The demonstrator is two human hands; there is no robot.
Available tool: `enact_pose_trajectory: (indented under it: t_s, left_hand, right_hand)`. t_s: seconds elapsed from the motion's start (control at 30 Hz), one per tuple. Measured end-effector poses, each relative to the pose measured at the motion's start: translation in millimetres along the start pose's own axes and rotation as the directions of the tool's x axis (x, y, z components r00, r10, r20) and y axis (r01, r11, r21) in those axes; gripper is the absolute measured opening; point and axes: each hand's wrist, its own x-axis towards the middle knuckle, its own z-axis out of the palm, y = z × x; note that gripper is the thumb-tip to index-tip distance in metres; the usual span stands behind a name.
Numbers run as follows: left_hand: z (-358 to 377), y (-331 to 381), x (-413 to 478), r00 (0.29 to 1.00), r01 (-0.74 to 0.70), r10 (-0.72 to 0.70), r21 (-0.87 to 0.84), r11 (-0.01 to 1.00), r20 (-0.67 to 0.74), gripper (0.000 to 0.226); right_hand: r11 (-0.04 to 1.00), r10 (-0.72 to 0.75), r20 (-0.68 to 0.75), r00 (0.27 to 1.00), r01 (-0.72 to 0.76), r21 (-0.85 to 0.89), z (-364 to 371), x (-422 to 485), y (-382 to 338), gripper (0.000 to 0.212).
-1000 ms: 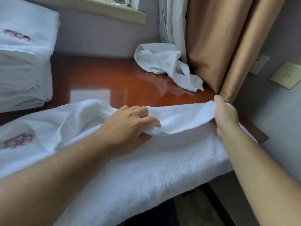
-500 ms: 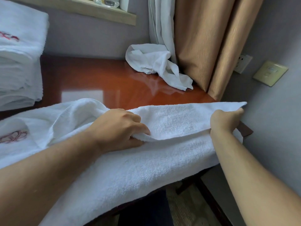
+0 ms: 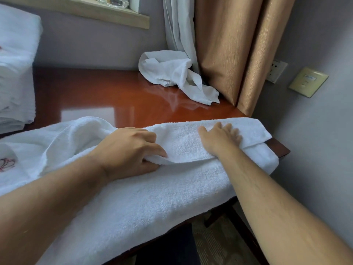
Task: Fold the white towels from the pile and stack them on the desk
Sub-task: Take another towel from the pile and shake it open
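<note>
Near edge of worktop (image 3: 118, 96): one large white towel (image 3: 152, 197), terry pile, spread along the near edge from the left margin of the view to the near right corner, its near side draped over the edge and hanging below it. Its far long side is folded toward the viewer, forming a doubled band over the right half.

Left hand (image 3: 129, 150): grip clamped on the folded band near the towel's middle, fingers curled over the top, thumb beneath the layer.

Right hand (image 3: 219, 138): grip apart, fingers spread and slightly blurred, palm pressed flat on the folded band close to the near right corner. The band's end overlaps the corner, leaving a wedge of bare wood showing beside it.

Marking: red embroidered emblem (image 3: 6, 163) on the towel at the left margin, looped lines, not legible as writing.

Middle of worktop: glossy red-brown wood, bare and reflective between the spread towel and the far edge.

Far left corner: stack of folded white towels (image 3: 15, 73), tall, partly cut off by the frame.

Far right corner: crumpled white towel (image 3: 172, 71), loose, lying against a white sheer curtain (image 3: 177, 25) and tan drapes (image 3: 229, 44).

Right wall: white socket (image 3: 277, 71) and a beige switch plate (image 3: 308, 82), its small print unreadable.

Back wall: pale wooden ledge (image 3: 95, 10) above the worktop.
</note>
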Motion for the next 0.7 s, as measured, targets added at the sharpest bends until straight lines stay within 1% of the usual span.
enact_pose_trajectory:
  t_s: [0.17,0.3,0.37,0.43,0.5,0.53,0.57,0.6,0.63,0.67,0.7]
  left_hand:
    - [7,-12,13,0.999,0.040,-0.039,0.036,0.999,-0.021,0.026]
    - [14,-26,27,0.997,0.080,-0.080,0.049,0.996,-0.002,0.025]
    - [16,-31,32,0.995,0.103,-0.104,0.065,0.993,0.000,0.025]
    - [17,-35,36,0.990,0.140,-0.143,0.095,0.986,0.018,0.027]
    - [16,-35,38,0.983,0.179,-0.184,0.122,0.976,0.024,0.025]
    - [14,-35,38,0.981,0.191,-0.194,0.139,0.972,0.010,0.021]
    - [14,-34,37,0.981,0.194,-0.194,0.151,0.969,-0.012,0.016]
    - [13,-33,36,0.980,0.200,-0.196,0.154,0.968,-0.038,0.020]
    - [12,-32,34,0.978,0.207,-0.200,0.150,0.967,-0.061,0.029]
    - [11,-32,31,0.975,0.218,-0.207,0.142,0.966,-0.087,0.035]
    - [10,-32,29,0.971,0.223,-0.209,0.132,0.966,-0.115,0.038]
  right_hand:
    - [0.996,-0.090,-0.053,0.995,0.090,-0.002,1,26,-8,0.085]
    - [0.994,-0.108,-0.104,0.989,0.109,0.005,2,50,-18,0.084]
    - [0.988,-0.148,-0.186,0.971,0.155,0.021,1,58,-23,0.074]
    - [0.971,-0.224,-0.293,0.930,0.240,0.019,-1,57,-27,0.057]
    - [0.953,-0.283,-0.345,0.895,0.302,-0.001,-3,52,-30,0.042]
    - [0.948,-0.292,-0.354,0.888,0.318,0.016,-4,49,-30,0.039]
    - [0.944,-0.281,-0.369,0.886,0.325,0.062,-3,44,-29,0.037]
    - [0.935,-0.252,-0.405,0.879,0.328,0.131,-2,40,-26,0.036]
    - [0.925,-0.194,-0.461,0.866,0.318,0.206,-1,36,-21,0.036]
    - [0.921,-0.108,-0.508,0.855,0.278,0.273,-1,32,-14,0.037]
    - [0.924,-0.004,-0.522,0.853,0.203,0.325,-2,31,-5,0.039]
